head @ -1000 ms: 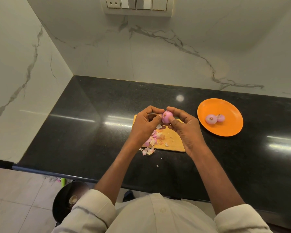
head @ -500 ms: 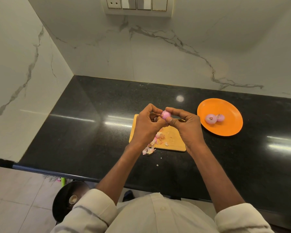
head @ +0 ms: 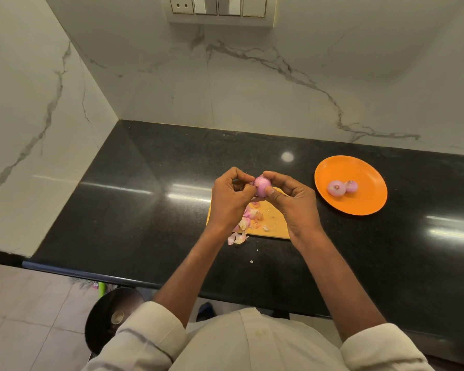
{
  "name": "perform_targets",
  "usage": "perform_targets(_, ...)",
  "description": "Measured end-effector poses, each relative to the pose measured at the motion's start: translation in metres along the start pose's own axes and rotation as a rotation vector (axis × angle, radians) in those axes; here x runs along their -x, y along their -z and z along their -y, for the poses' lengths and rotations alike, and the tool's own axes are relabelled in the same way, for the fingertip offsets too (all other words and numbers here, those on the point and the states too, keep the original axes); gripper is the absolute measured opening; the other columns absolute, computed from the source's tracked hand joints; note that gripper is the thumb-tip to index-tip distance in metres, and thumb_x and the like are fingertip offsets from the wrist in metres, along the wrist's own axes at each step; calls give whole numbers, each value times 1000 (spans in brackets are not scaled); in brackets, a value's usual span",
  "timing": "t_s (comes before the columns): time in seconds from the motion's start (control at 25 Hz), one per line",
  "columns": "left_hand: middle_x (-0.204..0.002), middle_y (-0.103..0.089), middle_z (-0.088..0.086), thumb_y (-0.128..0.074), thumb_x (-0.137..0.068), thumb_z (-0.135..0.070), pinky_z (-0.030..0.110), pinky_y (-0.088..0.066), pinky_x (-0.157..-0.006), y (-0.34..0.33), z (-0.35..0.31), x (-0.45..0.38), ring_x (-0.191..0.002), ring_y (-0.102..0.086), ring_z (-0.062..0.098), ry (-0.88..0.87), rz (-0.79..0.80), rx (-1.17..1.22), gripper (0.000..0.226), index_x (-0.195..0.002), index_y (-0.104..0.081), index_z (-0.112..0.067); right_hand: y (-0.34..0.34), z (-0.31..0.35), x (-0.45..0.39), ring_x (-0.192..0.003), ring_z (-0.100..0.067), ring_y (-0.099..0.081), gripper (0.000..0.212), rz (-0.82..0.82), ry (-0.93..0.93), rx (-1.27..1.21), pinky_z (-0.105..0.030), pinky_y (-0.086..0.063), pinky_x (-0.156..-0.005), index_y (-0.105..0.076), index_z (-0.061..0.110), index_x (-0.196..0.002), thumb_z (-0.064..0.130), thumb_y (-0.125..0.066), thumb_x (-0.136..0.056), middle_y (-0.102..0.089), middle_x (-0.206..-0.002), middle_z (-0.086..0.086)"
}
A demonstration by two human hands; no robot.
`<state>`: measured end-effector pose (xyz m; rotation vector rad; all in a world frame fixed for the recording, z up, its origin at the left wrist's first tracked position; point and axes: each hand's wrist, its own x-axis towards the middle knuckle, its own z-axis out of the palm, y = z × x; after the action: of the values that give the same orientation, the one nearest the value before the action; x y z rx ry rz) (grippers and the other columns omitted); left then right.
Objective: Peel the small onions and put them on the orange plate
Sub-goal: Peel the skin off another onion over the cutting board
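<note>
Small onion [head: 261, 185] held in the air above the far edge of the wooden cutting board [head: 275, 223], between both hands. Right hand [head: 296, 203] grips it, thumb pressed on the near side and forefinger curled over the top. Left hand [head: 229, 199] has its fingers curled and pinches at the onion's left end, probably on a strip of skin, though the piece itself is too small to make out.

Handling, as judged: light, firm, round, smooth and likely slick once the papery skin is off. Best held across its middle with thumb and fingers while the other hand picks at an end, where the skin lifts. Skin is thin and tears in scraps. The onion could squirt out of a tight pinch.

2 peeled onions [head: 342, 187] lie touching on the orange plate [head: 364, 204], right of the board and well apart from the hands. Loose peels [head: 245, 220] pile on the board's near left part, a few spilling onto the counter.

Surface: black polished stone countertop [head: 145, 210], glossy, with light reflections. A dropped onion would probably roll. White veined marble-look walls meet in a corner at far left. Switch panel [head: 220, 8] high on the far wall. Pale tiled floor below the near left, with a dark round object there that cannot be identified.
</note>
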<state>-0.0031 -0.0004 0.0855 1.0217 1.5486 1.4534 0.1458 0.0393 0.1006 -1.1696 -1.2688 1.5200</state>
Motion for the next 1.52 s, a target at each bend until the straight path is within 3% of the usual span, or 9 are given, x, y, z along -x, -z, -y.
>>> perform_targets(0.08,-100,-77,14,-68,-101,-2,27,-65,-74,3,0,-1,-88,-79,17,8,19,-3,10,-111,-69,0,-1,-2,1,-120,-12,-70,31,-24,-13,-32,-39,-59,-100,-80,22,-115,4,-79,-90,-79,-116,7)
perform_targets(0.24,-110,-78,13,-70,-103,-14,34,-66,-86,2,-4,1,-100,-79,21,26,74,58,23,-123,-70,-1,4,0,0,-118,-21,-73,30,-21,-72,-233,-39,-61,-98,-76,15,-120,-2,-68,-96,-78,-121,-2)
perform_targets(0.56,-95,-78,9,-76,-99,-11,26,-64,-78,-1,-2,3,-87,-77,20,-89,6,-72,9,-105,-74,-4,6,2,1,-114,-25,-75,43,-15,-145,-300,-35,-64,-90,-73,9,-123,15,-80,-81,-77,-120,-11)
perform_targets(0.76,-88,-74,16,-80,-97,-14,30,-65,-71,-8,-1,6,-77,-74,24,-83,-72,-23,16,-100,-70,-2,5,1,3,-113,-22,-76,30,-45,-191,-368,-34,-64,-90,-73,11,-122,5,-72,-94,-79,-118,-6)
perform_targets(0.92,-92,-74,7,-77,-99,-15,22,-60,-73,-11,-2,9,-81,-72,7,-44,-87,5,17,-106,-69,-2,5,2,3,-115,-24,-75,30,-54,-214,-432,-36,-64,-93,-73,14,-122,3,-70,-94,-79,-118,-7)
perform_targets(1.08,-113,-80,7,-86,-90,-20,40,-65,-91,-5,1,3,-109,-77,23,46,47,112,40,-127,-73,-10,5,5,3,-115,-23,-75,35,-29,-182,-378,-35,-63,-91,-74,15,-123,10,-74,-88,-79,-117,-5)
perform_targets(1.24,-104,-82,10,-78,-96,-11,33,-64,-88,-2,2,5,-101,-80,26,40,21,168,19,-113,-80,-2,7,3,0,-117,-25,-74,28,-35,-166,-308,-35,-64,-91,-75,15,-122,4,-68,-97,-75,-125,-8)
perform_targets(1.44,-101,-79,14,-76,-100,-17,54,-65,-93,1,9,-4,-100,-77,35,69,-72,154,15,-108,-76,-4,8,0,-5,-120,-30,-72,29,22,-226,-395,-42,-62,-99,-75,15,-119,-2,-57,-103,-72,-130,-11)
perform_targets(1.52,-107,-77,15,-75,-100,-14,48,-66,-91,1,8,-4,-104,-77,31,67,-60,202,17,-113,-74,-4,7,1,-6,-121,-31,-72,27,37,-229,-413,-43,-60,-102,-74,13,-123,2,-59,-103,-74,-128,-12)
